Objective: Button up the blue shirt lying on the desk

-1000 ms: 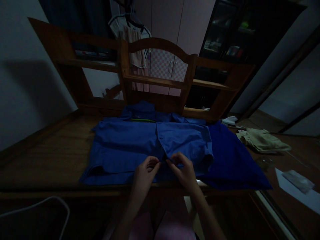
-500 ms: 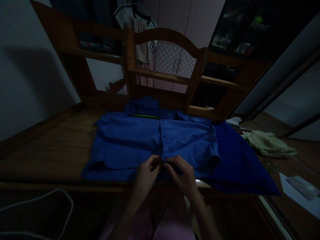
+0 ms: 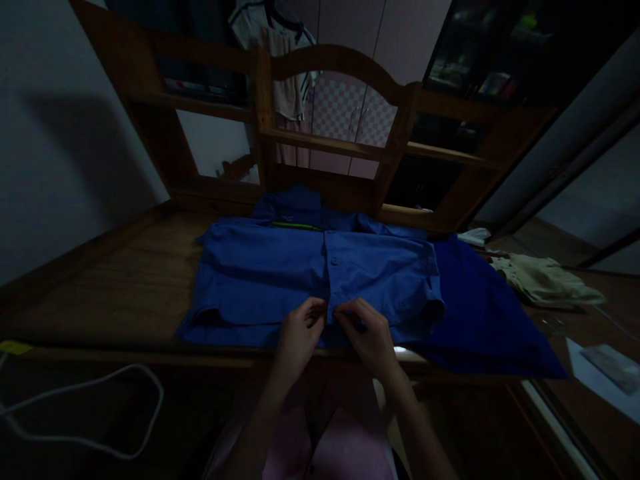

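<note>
- Blue garment [image 3: 260,273]: spread flat on the wooden surface [image 3: 125,273], directly in front of the person, with its near edge set close to the front edge of that surface.
- Pink clothing [image 3: 350,447]: seen at the bottom, between the forearms.
- Left forearm [image 3: 265,413] and right forearm [image 3: 415,420]: angled forward and inward, so that both hands are brought near each other over the near part of the garment.
- Left hand [image 3: 299,333]: fingers curled, with thumb and index finger bent toward each other just beside the placket [image 3: 331,283]. Whether cloth is gripped between them cannot be told.
- Right hand [image 3: 373,333]: fingers curled and wrist angled inward; the placket edge is pinched between the tips of thumb and index finger.
- Button [image 3: 335,261]: carried on the placket, beyond the fingertips.
- Dark blue cloth [image 3: 485,313]: laid at the right end of the garment.
- Yellow-green stripe [image 3: 297,227]: shown at the garment's far side.
- Wooden shelf frame [image 3: 325,143]: positioned behind the garment.
- Light-coloured top [image 3: 287,100]: hung beyond the frame, near checked doors [image 3: 335,110].
</note>
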`<state>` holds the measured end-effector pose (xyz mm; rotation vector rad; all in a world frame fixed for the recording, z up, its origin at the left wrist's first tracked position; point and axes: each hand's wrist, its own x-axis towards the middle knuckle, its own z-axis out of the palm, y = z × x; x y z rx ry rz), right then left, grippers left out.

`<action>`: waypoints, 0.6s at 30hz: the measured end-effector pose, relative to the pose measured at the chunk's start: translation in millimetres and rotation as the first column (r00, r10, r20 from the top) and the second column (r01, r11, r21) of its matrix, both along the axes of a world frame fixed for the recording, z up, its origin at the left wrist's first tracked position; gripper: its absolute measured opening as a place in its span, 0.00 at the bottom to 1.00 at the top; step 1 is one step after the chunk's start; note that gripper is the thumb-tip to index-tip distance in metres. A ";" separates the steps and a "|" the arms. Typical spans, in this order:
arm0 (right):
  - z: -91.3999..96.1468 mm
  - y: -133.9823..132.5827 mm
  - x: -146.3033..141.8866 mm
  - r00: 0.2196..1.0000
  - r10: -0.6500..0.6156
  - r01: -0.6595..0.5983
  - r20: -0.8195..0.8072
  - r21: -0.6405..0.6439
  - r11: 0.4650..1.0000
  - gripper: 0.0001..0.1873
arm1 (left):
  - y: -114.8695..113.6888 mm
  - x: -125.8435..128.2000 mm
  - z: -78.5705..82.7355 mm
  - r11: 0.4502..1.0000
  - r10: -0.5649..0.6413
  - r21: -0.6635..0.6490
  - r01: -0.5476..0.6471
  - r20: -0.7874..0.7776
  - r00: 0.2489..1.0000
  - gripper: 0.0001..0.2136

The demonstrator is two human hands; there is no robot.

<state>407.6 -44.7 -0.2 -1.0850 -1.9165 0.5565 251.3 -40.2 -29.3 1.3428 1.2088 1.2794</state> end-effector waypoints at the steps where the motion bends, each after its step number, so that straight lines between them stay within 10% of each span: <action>1: -0.3 -0.5 0.1 1.000 -0.004 0.004 -0.001 0.002 1.000 0.05 | -0.5 -0.3 -0.2 1.000 -0.006 0.008 0.006 -0.002 1.000 0.08; 18: -9.9 3.7 -2.7 0.998 -0.068 0.068 0.007 -0.045 0.997 0.04 | -7.2 -3.6 10.1 0.998 -0.056 0.011 0.055 0.030 0.998 0.11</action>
